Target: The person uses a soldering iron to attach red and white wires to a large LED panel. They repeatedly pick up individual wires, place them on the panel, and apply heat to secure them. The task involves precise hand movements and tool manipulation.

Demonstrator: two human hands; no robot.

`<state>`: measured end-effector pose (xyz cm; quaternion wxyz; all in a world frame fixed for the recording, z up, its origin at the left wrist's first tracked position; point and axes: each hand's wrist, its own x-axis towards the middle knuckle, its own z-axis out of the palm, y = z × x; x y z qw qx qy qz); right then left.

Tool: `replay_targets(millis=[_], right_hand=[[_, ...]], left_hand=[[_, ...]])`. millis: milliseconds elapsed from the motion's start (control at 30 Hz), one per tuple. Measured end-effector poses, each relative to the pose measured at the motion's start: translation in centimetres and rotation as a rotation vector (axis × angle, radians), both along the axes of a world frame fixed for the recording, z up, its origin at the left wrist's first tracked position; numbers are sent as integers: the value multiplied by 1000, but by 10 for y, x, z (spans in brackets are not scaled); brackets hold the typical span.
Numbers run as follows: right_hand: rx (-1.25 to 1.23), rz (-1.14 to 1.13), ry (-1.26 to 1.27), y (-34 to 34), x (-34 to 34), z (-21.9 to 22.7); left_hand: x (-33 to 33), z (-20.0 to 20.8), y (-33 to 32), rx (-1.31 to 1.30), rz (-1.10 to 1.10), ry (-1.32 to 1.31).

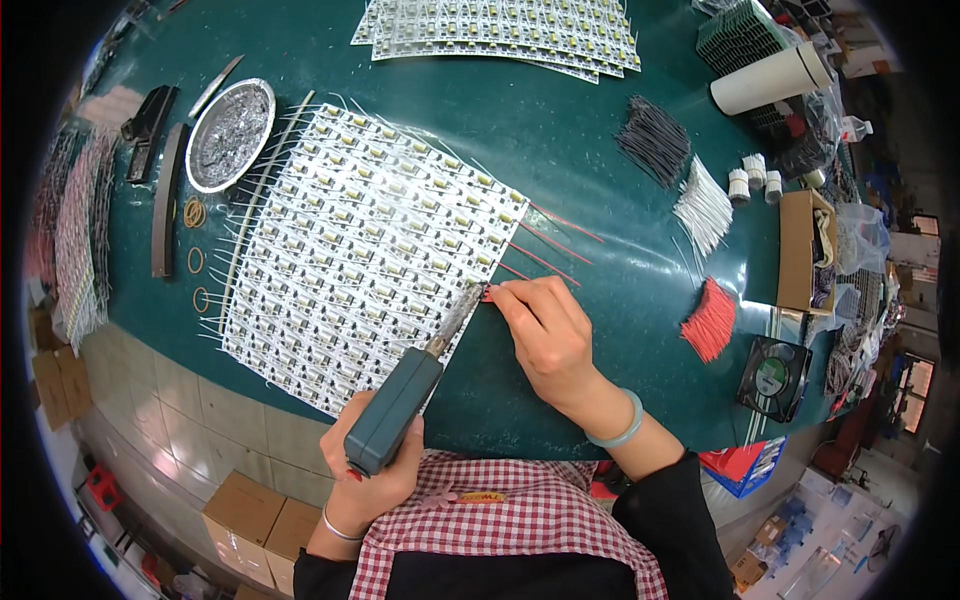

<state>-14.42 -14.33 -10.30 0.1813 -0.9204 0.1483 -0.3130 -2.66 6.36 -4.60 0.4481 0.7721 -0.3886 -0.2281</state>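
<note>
My left hand (388, 487) is wrapped round the handle of a dark green soldering gun (394, 410). The gun's metal barrel slants up over a large white circuit board panel (350, 215), its tip at the panel's right edge. Right beside that tip, my right hand (553, 340) pinches the end of a short red wire (488, 293). Farther up the same edge, several red wires (545, 240) stick out to the right. Rows of small yellow and black parts cover the panel, and thin pale wires stand out along its left side.
Bundles of black wires (653, 140), white wires (704, 208) and red wires (709, 320) lie at right, near a small fan (774, 378). A foil-lined bowl (231, 135) sits left of the panel. More panels (500, 35) are stacked at the far side, with a white tumbler (770, 80) at far right.
</note>
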Motion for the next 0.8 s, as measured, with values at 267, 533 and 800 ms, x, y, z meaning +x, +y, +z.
replay_targets(millis=[267, 533, 800], right_hand=[[1, 1, 17, 0, 0, 0], [-6, -21, 14, 3, 0, 1], [2, 1, -39, 18, -3, 2]], left_hand=[[-1, -2, 10, 56, 13, 40], [-2, -5, 13, -25, 53, 21], [-3, -5, 22, -4, 62, 31]])
